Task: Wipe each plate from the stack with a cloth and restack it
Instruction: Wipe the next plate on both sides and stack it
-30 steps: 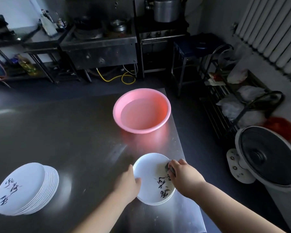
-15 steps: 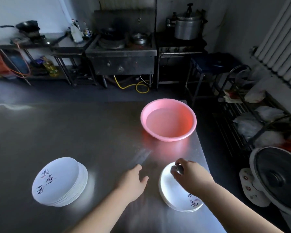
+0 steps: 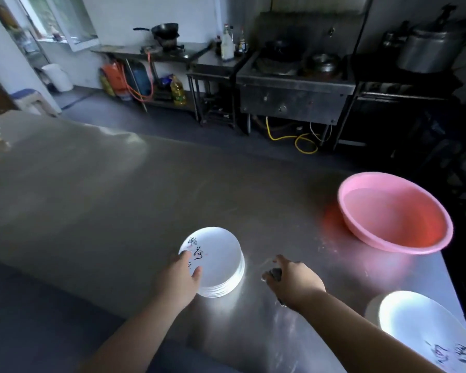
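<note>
Left hand [image 3: 178, 278] grips near edge of plate stack [image 3: 218, 261], thumb on top plate. Right hand [image 3: 293, 283] clutches dark cloth [image 3: 275, 273], just beside stack. 2nd plate pile [image 3: 420, 329] at worktop [image 3: 113, 189] corner; pink basin [image 3: 394, 212] w/ water beyond.

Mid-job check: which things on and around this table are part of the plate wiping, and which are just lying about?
Part of the job:
stack of plates, gripped at its near edge by the left hand
dark cloth, held in the right hand
wiped plates at the near right corner

Just lying about:
pink basin
wok
oil bottle
large pot
</note>
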A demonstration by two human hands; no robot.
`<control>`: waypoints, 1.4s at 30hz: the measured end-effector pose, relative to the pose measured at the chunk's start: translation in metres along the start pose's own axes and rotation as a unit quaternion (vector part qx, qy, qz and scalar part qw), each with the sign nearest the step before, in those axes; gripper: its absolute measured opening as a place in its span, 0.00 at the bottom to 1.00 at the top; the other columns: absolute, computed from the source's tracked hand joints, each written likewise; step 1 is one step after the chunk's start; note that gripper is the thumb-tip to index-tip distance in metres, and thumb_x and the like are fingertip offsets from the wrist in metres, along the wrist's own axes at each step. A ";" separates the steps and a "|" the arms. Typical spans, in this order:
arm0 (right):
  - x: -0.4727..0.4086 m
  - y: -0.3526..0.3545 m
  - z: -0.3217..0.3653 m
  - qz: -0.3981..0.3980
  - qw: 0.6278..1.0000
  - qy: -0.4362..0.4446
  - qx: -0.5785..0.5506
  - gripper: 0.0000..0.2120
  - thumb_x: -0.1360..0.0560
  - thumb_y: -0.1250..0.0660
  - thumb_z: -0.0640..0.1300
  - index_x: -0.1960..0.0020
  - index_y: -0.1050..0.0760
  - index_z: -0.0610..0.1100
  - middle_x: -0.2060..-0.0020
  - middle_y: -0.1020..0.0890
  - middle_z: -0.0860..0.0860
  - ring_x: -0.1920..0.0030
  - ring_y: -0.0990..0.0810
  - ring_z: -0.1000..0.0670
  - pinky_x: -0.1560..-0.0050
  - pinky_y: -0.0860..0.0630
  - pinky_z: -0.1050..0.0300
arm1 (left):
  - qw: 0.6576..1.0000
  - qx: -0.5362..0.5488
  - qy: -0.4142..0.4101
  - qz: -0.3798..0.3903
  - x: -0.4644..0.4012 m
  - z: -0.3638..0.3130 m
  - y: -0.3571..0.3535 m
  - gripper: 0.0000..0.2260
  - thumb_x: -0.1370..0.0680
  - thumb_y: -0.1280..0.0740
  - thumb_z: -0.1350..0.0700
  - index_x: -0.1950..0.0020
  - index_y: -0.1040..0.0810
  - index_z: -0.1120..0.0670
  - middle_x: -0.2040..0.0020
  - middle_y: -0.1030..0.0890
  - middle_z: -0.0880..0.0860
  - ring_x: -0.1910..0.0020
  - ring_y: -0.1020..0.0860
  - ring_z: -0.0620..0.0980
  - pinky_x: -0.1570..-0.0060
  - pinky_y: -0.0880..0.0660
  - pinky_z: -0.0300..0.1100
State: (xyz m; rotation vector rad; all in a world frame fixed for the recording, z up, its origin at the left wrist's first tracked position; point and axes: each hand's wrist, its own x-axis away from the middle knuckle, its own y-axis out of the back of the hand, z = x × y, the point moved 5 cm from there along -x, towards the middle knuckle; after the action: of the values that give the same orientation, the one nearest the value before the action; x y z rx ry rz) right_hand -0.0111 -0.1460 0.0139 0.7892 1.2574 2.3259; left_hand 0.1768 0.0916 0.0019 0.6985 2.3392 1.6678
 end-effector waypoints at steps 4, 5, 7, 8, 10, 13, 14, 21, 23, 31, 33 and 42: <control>-0.022 -0.025 0.043 0.014 1.000 -0.001 0.009 0.18 0.24 0.39 0.65 0.43 0.28 0.54 0.68 0.16 0.55 0.65 0.16 0.53 0.59 0.18 0.57 | 1.000 0.016 0.021 0.013 -0.026 0.036 0.001 0.15 0.20 0.33 0.43 0.38 0.26 0.50 0.44 0.21 0.49 0.45 0.21 0.53 0.50 0.22 0.48; -0.028 -0.030 0.049 0.016 1.000 -0.006 0.008 0.17 0.23 0.39 0.65 0.44 0.28 0.54 0.68 0.16 0.54 0.65 0.16 0.53 0.59 0.18 0.57 | 0.999 0.016 0.022 0.025 -0.031 0.040 0.000 0.14 0.21 0.32 0.43 0.40 0.25 0.50 0.46 0.21 0.48 0.47 0.21 0.52 0.51 0.23 0.47; -0.036 -0.037 0.058 0.025 0.999 -0.021 -0.003 0.15 0.22 0.38 0.62 0.44 0.26 0.53 0.69 0.17 0.54 0.67 0.17 0.54 0.60 0.20 0.59 | 0.999 0.017 0.020 0.044 -0.038 0.047 -0.004 0.12 0.21 0.31 0.45 0.43 0.25 0.49 0.50 0.19 0.47 0.50 0.20 0.52 0.54 0.22 0.46; -0.039 -0.040 0.060 0.030 0.999 -0.030 -0.011 0.13 0.21 0.37 0.60 0.42 0.25 0.54 0.69 0.17 0.55 0.68 0.18 0.55 0.62 0.22 0.60 | 0.998 0.023 0.016 0.050 -0.041 0.050 -0.006 0.11 0.22 0.31 0.46 0.43 0.25 0.49 0.52 0.19 0.47 0.52 0.19 0.52 0.54 0.22 0.46; -0.044 -0.044 0.063 0.029 0.999 -0.035 -0.019 0.12 0.21 0.36 0.56 0.40 0.24 0.55 0.67 0.18 0.56 0.68 0.20 0.55 0.62 0.25 0.59 | 0.997 0.056 0.014 0.058 -0.046 0.055 -0.013 0.10 0.23 0.30 0.50 0.45 0.25 0.50 0.57 0.20 0.46 0.56 0.19 0.51 0.55 0.20 0.48; -0.049 -0.051 0.066 0.037 0.998 -0.045 -0.027 0.11 0.22 0.35 0.53 0.40 0.25 0.54 0.61 0.16 0.53 0.64 0.19 0.50 0.61 0.25 0.58 | 0.994 0.091 0.019 0.054 -0.049 0.056 -0.018 0.07 0.23 0.31 0.55 0.47 0.26 0.52 0.58 0.20 0.49 0.57 0.21 0.52 0.56 0.21 0.49; -0.050 -0.052 0.067 0.042 0.997 -0.054 -0.036 0.11 0.22 0.35 0.52 0.41 0.24 0.52 0.61 0.16 0.53 0.64 0.19 0.49 0.61 0.25 0.58 | 0.994 0.098 0.020 0.051 -0.050 0.056 -0.019 0.07 0.23 0.31 0.56 0.47 0.26 0.54 0.58 0.20 0.50 0.56 0.21 0.53 0.56 0.21 0.49; -0.042 -0.056 0.062 0.012 0.985 -0.095 -0.141 0.05 0.25 0.35 0.47 0.50 0.26 0.49 0.62 0.16 0.53 0.60 0.18 0.50 0.58 0.21 0.55 | 0.984 0.171 -0.001 0.038 -0.041 0.041 -0.006 0.09 0.23 0.31 0.58 0.46 0.28 0.51 0.62 0.24 0.45 0.62 0.24 0.49 0.67 0.33 0.42; -0.029 -0.050 0.056 0.010 0.971 -0.100 -0.218 0.05 0.24 0.37 0.46 0.48 0.27 0.49 0.65 0.13 0.52 0.61 0.14 0.49 0.54 0.16 0.49 | 0.976 0.216 -0.009 0.035 -0.034 0.027 0.000 0.11 0.23 0.31 0.57 0.45 0.29 0.49 0.59 0.22 0.46 0.61 0.23 0.47 0.66 0.32 0.41; 0.045 -0.022 -0.014 -0.049 0.941 -0.169 -0.289 0.07 0.19 0.37 0.43 0.46 0.30 0.54 0.67 0.13 0.51 0.65 0.13 0.51 0.50 0.16 0.46 | 0.949 0.283 -0.076 0.120 0.014 -0.041 -0.044 0.25 0.22 0.32 0.57 0.32 0.38 0.36 0.64 0.20 0.45 0.66 0.23 0.44 0.68 0.29 0.40; 0.063 -0.024 -0.041 -0.054 0.940 -0.203 -0.270 0.05 0.19 0.37 0.45 0.45 0.30 0.53 0.67 0.13 0.52 0.65 0.13 0.52 0.51 0.16 0.46 | 0.946 0.279 -0.093 0.138 0.032 -0.058 -0.066 0.24 0.23 0.32 0.57 0.35 0.38 0.37 0.63 0.19 0.46 0.65 0.22 0.45 0.68 0.28 0.43; 0.106 -0.060 -0.128 -0.042 0.921 -0.345 -0.179 0.05 0.20 0.36 0.48 0.49 0.28 0.47 0.64 0.16 0.53 0.64 0.19 0.51 0.60 0.22 0.56 | 0.923 0.260 -0.073 0.273 0.074 -0.095 -0.167 0.23 0.28 0.34 0.55 0.34 0.33 0.43 0.57 0.18 0.42 0.64 0.22 0.40 0.67 0.30 0.36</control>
State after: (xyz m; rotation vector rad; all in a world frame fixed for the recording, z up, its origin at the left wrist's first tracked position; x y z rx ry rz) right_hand -0.1701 -0.1360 -0.0624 1.2336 0.5282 1.8524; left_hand 0.0292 0.0035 -0.1114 1.6386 2.6442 1.0589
